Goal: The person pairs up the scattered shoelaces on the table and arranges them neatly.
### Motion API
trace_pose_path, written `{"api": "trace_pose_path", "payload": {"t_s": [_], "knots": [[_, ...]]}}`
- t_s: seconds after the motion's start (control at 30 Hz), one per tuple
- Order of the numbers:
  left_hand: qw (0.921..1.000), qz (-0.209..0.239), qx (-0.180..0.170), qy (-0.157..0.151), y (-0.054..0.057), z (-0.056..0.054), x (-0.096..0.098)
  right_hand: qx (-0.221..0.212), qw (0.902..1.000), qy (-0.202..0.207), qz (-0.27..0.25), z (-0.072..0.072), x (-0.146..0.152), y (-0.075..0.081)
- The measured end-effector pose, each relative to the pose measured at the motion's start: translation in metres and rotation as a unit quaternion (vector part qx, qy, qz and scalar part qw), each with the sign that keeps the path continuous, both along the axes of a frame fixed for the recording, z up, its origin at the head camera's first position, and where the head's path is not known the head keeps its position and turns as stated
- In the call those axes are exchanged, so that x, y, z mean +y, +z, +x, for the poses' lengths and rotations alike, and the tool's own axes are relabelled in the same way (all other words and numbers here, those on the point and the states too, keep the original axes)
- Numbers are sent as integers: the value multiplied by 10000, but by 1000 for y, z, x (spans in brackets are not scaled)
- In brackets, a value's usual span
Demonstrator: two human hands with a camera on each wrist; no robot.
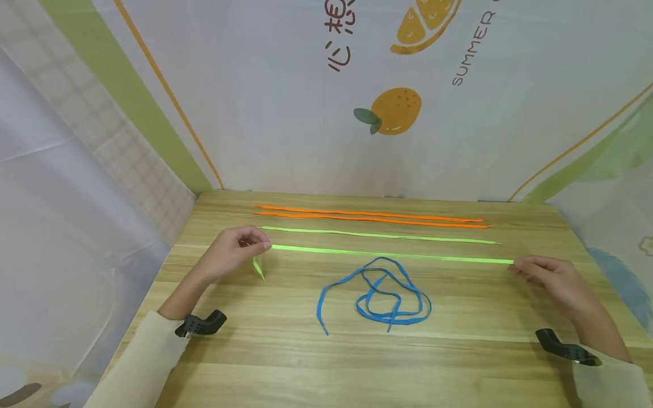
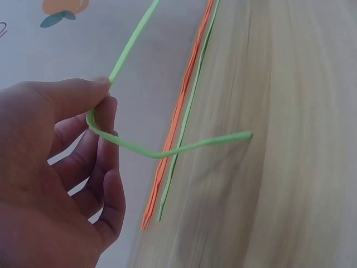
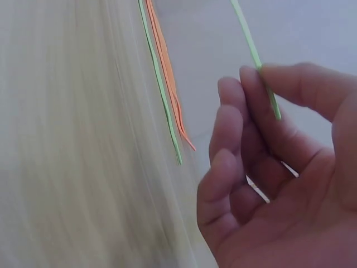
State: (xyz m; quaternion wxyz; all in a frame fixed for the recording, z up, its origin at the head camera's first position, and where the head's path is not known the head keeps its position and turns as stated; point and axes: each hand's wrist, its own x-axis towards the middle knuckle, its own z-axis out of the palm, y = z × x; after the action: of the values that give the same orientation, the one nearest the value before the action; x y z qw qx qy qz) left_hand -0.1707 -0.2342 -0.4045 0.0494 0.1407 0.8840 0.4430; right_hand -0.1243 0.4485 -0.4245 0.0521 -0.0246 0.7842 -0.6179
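Pinching a green lace (image 1: 388,255) taut, left hand (image 1: 236,249) and right hand (image 1: 548,277) grip its ends.

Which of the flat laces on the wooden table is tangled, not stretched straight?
The blue flat lace, lying in loose loops nearest the person; the orange and green ones are straight.
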Motion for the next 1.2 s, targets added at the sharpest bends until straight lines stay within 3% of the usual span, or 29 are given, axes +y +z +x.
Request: {"api": "trace_pose_path", "payload": {"t_s": [0.47,0.9,1.2], "knots": [[9996,-71,-200,160,-2,-6,-13,-439,9941,-985,-126,-7,5,1],[9972,-492,-212,515,-2,-13,-24,-748,9811,-1449,1042,-15,15,0],[9928,-932,-21,753,-3,-21,-19,-629,9568,-1388,2478,-23,21,-1]]}}
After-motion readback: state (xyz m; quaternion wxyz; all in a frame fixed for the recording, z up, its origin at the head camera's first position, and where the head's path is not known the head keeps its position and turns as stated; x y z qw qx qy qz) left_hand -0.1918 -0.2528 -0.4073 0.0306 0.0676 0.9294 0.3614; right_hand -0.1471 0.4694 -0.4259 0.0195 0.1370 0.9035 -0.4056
